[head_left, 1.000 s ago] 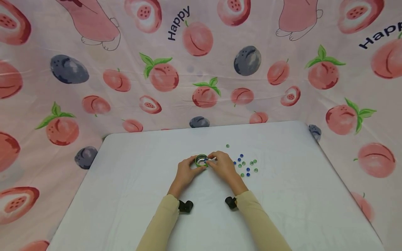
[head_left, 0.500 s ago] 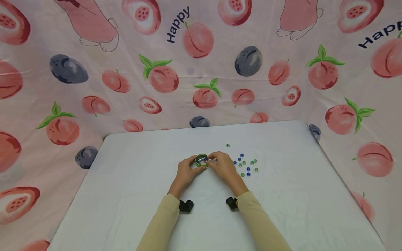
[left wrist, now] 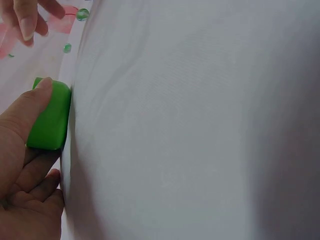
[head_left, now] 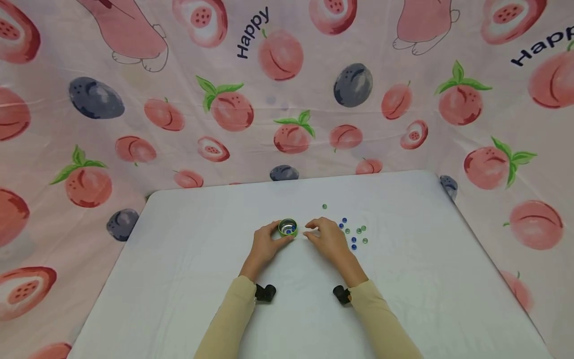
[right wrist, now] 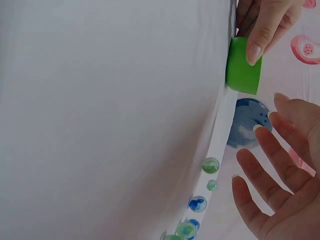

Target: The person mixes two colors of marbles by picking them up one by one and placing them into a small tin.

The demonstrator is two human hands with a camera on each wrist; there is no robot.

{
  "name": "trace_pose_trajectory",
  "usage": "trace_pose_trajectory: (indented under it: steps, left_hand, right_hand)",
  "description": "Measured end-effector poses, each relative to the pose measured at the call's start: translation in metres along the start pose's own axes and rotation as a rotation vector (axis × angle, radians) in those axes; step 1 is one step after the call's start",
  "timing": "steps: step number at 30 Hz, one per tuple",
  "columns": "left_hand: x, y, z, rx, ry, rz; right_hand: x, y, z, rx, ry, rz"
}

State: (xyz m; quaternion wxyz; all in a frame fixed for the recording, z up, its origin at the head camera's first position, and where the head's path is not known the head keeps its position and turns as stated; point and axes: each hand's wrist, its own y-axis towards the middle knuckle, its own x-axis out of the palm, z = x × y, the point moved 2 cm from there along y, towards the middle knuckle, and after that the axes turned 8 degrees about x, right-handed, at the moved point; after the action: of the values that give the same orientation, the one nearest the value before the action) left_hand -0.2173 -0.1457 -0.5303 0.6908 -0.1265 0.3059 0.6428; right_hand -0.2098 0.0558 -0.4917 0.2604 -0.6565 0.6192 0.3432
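My left hand (head_left: 265, 245) grips a small round green cup (left wrist: 54, 117) between thumb and fingers, its base on the white table. In the head view the cup looks silvery inside, and several blue marbles (head_left: 291, 230) lie at its bottom. To the right of the cup is my right hand (head_left: 331, 240), fingertips a short way from the rim. Seen from the right wrist, its fingers (right wrist: 270, 180) are spread and loosely bent with nothing between them. Green and blue glass marbles (right wrist: 198, 203) lie close beside this hand, some hidden behind it in the head view.
Loose marbles (head_left: 359, 231) are scattered on the white table (head_left: 202, 259) right of the right hand. A single green marble (head_left: 325, 206) lies farther back. A fruit-printed cloth (head_left: 251, 99) hangs behind the table and at both sides.
My right hand has drawn back to the right from the cup and its fingers have parted. Blue marbles now show plainly inside. The left hand still holds the cup in the same place.
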Motion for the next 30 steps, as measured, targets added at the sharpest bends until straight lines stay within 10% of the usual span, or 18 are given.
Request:
trace_pose_trajectory:
  steps: [30]
  left_hand:
    - [-0.001, 0.000, -0.001, 0.000, -0.006, -0.010]
  right_hand:
    - [-0.045, -0.039, 0.041, 0.065, -0.122, 0.012]
